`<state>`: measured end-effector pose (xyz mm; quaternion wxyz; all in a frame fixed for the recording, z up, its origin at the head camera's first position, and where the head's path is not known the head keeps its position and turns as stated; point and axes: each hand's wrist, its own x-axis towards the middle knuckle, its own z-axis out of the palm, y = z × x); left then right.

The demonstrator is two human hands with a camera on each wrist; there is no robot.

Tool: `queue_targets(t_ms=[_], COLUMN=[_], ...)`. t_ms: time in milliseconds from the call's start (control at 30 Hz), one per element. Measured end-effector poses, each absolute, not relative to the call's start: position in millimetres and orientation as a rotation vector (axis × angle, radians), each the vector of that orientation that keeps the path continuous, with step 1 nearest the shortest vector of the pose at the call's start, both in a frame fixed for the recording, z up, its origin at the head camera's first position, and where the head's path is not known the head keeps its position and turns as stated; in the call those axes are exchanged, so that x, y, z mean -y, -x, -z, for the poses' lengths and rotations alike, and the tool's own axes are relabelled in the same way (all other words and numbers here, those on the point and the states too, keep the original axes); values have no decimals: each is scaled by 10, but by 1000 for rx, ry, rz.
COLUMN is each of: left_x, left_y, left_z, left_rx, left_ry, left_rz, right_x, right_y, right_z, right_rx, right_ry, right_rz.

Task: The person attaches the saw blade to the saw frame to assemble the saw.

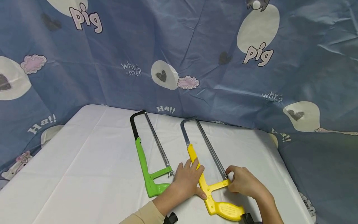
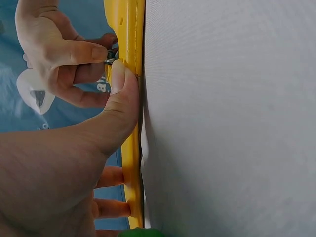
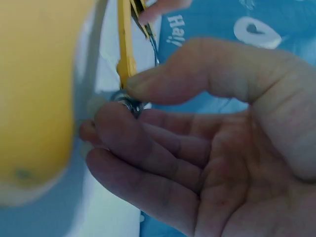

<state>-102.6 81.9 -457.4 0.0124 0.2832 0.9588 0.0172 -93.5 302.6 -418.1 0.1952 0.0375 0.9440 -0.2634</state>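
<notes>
A yellow hacksaw (image 1: 213, 186) lies on the white-covered table, its grey blade running up and away from me. My left hand (image 1: 186, 180) rests across its frame, fingers spread and fairly straight. In the left wrist view the thumb (image 2: 121, 89) presses the yellow frame near the crossbar. With thumb and fingers, my right hand (image 1: 243, 182) pinches a small metal wing nut (image 3: 129, 102) at the crossbar's end, by the near end of the blade. The fingers partly hide the nut. To the left lies a green hacksaw (image 1: 143, 161) with a black front bow.
The white cloth (image 1: 84, 174) stretches left of the green hacksaw. A blue patterned curtain (image 1: 179, 46) hangs behind the table and down its right side. Both hacksaws point toward the back edge.
</notes>
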Motion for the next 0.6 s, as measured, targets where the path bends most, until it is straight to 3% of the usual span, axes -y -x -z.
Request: queue_targets(t_ms=[600], left_x=[-818], left_y=[1032], left_z=[4561], left_rx=[-2998], left_ry=[-880], left_rz=[-20], right_x=[-3012], right_y=[897], right_z=[4155], right_rx=[-2678], right_ry=[-40], right_rz=[671])
